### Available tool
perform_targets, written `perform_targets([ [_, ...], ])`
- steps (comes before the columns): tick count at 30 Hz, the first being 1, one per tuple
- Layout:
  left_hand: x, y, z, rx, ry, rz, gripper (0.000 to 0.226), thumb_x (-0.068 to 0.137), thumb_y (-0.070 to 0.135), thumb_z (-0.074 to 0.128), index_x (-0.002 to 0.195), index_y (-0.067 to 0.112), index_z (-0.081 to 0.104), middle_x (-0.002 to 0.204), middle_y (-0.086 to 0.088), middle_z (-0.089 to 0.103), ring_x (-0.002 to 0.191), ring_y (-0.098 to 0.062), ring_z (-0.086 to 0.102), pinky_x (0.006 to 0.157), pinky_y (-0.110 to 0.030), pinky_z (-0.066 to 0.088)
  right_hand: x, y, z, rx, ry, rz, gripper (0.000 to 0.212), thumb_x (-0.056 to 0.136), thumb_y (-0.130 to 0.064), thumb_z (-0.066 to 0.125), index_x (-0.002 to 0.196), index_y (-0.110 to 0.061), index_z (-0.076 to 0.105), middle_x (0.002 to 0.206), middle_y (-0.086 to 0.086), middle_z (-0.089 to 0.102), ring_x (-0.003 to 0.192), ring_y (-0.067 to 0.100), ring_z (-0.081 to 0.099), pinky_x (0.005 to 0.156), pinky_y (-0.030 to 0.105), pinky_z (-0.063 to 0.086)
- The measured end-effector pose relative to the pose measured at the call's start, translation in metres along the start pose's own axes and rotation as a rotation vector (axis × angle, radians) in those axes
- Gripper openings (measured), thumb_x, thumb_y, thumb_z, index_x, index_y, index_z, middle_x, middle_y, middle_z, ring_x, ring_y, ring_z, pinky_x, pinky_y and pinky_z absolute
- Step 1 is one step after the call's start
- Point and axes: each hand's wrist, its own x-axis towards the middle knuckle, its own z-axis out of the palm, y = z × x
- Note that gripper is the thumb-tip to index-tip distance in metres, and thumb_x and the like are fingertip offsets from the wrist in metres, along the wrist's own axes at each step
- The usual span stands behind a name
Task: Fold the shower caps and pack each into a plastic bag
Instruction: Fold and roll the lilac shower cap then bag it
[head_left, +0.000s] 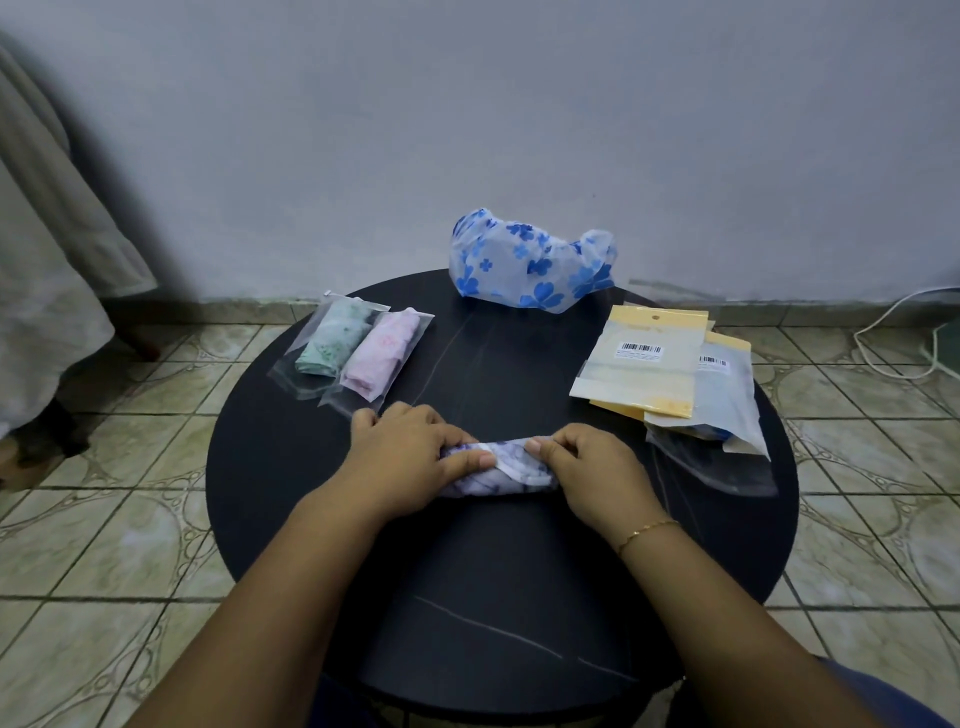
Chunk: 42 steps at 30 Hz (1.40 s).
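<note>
A purple-and-white shower cap (511, 467), folded into a narrow roll, lies near the middle of the round black table (498, 597). My left hand (410, 452) grips its left end and my right hand (582, 467) grips its right end, thumbs on top. A blue-flowered shower cap (530, 262) sits unfolded and puffed up at the table's far edge. At the left lie two clear bags, one holding a folded green cap (332, 340) and one a folded pink cap (382, 353). A pile of empty plastic bags (670, 374) with yellow card headers lies at the right.
The table stands on a tiled floor (130, 519) close to a grey wall. A pale cloth (47, 270) hangs at the left. A white cable (904, 338) runs along the floor at the far right.
</note>
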Motion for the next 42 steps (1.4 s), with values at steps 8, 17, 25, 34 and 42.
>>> perform_targets([
  [8,-0.014,0.038,0.015,-0.101,0.21,0.186,0.049,0.088,0.029,0.029,0.127,0.023,0.058,0.128,0.009,0.059,0.115,-0.009,0.056,0.094,-0.014,0.025,0.003,-0.013,0.0,-0.137,0.076,0.081,0.03,0.09,-0.052,0.049,0.09,-0.023,0.054,0.091,-0.003,0.061,0.092,0.02,0.058,0.083,0.036,0.045],
  [17,-0.019,0.026,0.033,-0.152,0.059,0.125,0.051,0.1,0.04,0.011,0.15,0.03,0.012,0.157,0.015,0.011,0.144,-0.002,0.005,0.113,-0.02,-0.004,-0.036,-0.014,0.024,-0.496,0.034,-0.408,0.067,0.095,-0.052,0.0,0.143,-0.02,0.034,0.151,-0.005,0.03,0.141,0.009,0.02,0.111,0.036,0.011],
  [25,-0.024,0.023,0.041,-0.079,-0.017,0.062,0.079,0.071,0.056,-0.019,0.147,0.035,-0.012,0.155,0.019,-0.015,0.135,0.0,-0.023,0.111,-0.026,-0.015,-0.034,-0.005,0.017,-0.497,-0.217,-0.353,0.072,0.066,-0.056,-0.019,0.134,-0.032,-0.024,0.141,-0.018,-0.029,0.132,-0.003,-0.03,0.111,0.035,-0.023],
  [34,-0.017,0.021,0.032,-0.19,-0.135,0.039,0.061,0.099,0.041,0.028,0.151,0.027,-0.001,0.158,0.013,-0.007,0.143,-0.005,-0.012,0.116,-0.029,-0.009,-0.03,-0.004,0.019,-0.529,-0.163,-0.366,0.082,0.068,-0.051,-0.017,0.148,-0.034,-0.007,0.157,-0.015,-0.01,0.139,-0.003,-0.016,0.111,0.04,-0.02],
  [42,-0.034,0.024,0.039,-0.189,0.417,0.019,0.047,0.073,0.046,0.052,0.11,0.018,0.059,0.117,-0.004,0.056,0.118,-0.024,0.046,0.097,-0.038,0.039,-0.04,0.007,0.015,-0.601,0.211,-0.448,0.054,0.075,-0.047,0.038,0.109,-0.019,0.069,0.079,-0.003,0.063,0.07,0.019,0.059,0.061,0.032,0.045],
])
